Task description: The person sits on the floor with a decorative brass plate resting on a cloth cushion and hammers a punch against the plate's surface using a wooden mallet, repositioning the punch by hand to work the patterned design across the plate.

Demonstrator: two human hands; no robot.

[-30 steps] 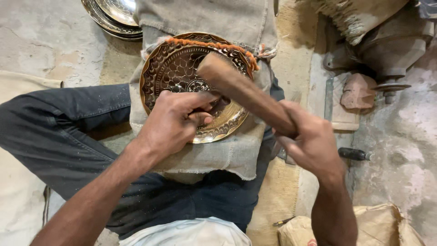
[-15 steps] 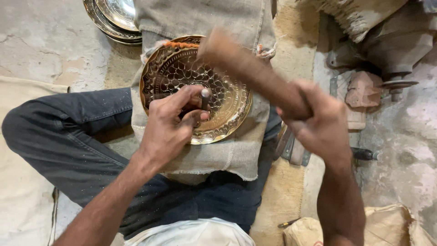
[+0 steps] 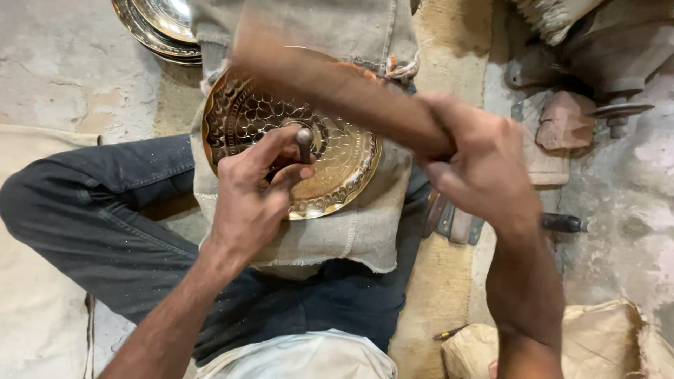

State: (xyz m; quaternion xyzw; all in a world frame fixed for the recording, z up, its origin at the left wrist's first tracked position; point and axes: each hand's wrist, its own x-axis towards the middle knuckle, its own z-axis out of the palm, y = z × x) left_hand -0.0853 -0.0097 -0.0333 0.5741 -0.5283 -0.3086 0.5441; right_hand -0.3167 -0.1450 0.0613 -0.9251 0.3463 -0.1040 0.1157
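A round brass plate (image 3: 337, 151) with an engraved petal pattern lies on a burlap cloth (image 3: 351, 231) over my lap. My left hand (image 3: 253, 193) rests on the plate and pinches a short metal punch (image 3: 305, 140) upright against it. My right hand (image 3: 484, 165) grips the handle of a wooden mallet (image 3: 330, 81), which is raised above the plate and blurred by motion. The mallet's head hangs over the plate's upper left part.
Stacked metal plates (image 3: 158, 28) sit on the floor at top left. A dark-handled tool (image 3: 562, 223) and flat metal pieces (image 3: 449, 217) lie by my right knee. A brick-like block (image 3: 565, 123) and metal stand are at upper right, and a sack (image 3: 604, 344) at lower right.
The mallet rose from the punch head and now sits higher and further left over the plate. My left hand kept the punch on the plate with little shift.
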